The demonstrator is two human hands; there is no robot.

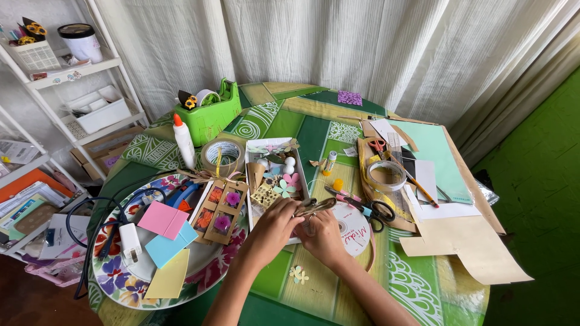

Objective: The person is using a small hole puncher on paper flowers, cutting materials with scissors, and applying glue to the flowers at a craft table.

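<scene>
Crowded green craft table (284, 124) by white curtains. Both hands meet at the white tray's (251, 181) near edge: left hand (273, 228) and right hand (323, 236) pinch a tan twist (314, 207) lying crosswise, disc (352, 226) just right.

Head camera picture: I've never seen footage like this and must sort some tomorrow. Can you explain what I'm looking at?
There is no machine here. A person wears one camera on the head, so you look down along their bare arms at a round table under a green patterned cloth. The left hand and the right hand meet over the near edge of a shallow white tray of paper flowers, together handling a small brownish piece; what it is I cannot tell. Beside the right hand lies a disc, with scissors beyond it. On the left sits a flowered plate bearing coloured paper cards. Farther back stand a glue bottle, a tape roll and a green tape dispenser.
</scene>
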